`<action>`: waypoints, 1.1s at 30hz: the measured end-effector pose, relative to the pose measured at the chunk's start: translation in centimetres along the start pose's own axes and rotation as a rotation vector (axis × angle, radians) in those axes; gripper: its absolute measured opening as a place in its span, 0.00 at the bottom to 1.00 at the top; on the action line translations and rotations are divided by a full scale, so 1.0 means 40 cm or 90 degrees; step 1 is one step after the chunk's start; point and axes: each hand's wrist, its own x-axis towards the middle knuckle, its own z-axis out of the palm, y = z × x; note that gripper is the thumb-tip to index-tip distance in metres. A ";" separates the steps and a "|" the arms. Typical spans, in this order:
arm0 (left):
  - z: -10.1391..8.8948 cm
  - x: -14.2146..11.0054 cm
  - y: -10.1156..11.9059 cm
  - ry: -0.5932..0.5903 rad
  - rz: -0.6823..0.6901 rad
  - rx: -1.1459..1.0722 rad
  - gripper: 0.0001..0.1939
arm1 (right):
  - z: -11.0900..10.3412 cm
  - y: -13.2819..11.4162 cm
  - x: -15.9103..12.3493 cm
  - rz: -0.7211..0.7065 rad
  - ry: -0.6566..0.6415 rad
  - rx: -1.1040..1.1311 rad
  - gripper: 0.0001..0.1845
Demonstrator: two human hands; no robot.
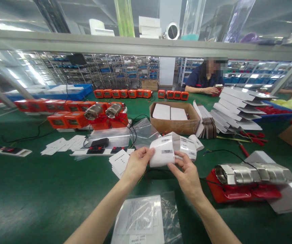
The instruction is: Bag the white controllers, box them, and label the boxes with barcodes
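Note:
A curled strip of white labels [161, 154] with dark printed blocks hangs between my hands over the green bench. My left hand [137, 164] pinches its left edge between thumb and fingers. At the lower right edge, my right hand [188, 176] grips it, thumb in front and fingers partly behind the strip. More of the strip loops back to the right, beyond my fingers. Below my hands lies a clear plastic bag [172, 217] with printed sheets [139, 220] in it. A few white cards [119, 161] rest beside my left wrist.
A cardboard box [176, 125] stands ahead, with folded white cartons [237, 110] to its right. Metal-tubed red units [245, 189] lie at right. Orange units [76, 119] line the left and back. A shelf beam [146, 45] crosses above. A co-worker [207, 76] sits opposite.

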 end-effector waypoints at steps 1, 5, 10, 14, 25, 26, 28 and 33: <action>0.000 -0.001 0.000 0.002 0.010 0.007 0.19 | 0.001 -0.002 0.000 0.003 0.002 0.005 0.24; 0.003 0.000 -0.003 0.029 0.061 0.030 0.16 | 0.007 -0.007 0.001 0.015 0.013 0.018 0.20; 0.010 0.002 0.003 0.069 0.108 0.046 0.09 | 0.005 -0.003 0.004 0.028 0.044 0.006 0.22; 0.018 0.011 0.017 0.050 0.093 -0.009 0.13 | -0.007 0.001 0.009 -0.014 0.082 -0.086 0.32; 0.036 0.076 0.028 0.065 0.033 -0.154 0.23 | -0.011 -0.017 0.005 -0.053 -0.001 -0.207 0.12; 0.036 0.079 0.030 0.068 0.034 -0.158 0.23 | -0.010 -0.018 0.004 -0.042 -0.008 -0.198 0.12; 0.035 0.086 0.036 0.074 0.036 -0.166 0.24 | -0.009 -0.017 0.001 -0.022 -0.022 -0.171 0.11; 0.031 0.083 0.053 0.053 0.035 -0.165 0.22 | -0.003 -0.014 0.001 0.029 -0.041 -0.047 0.15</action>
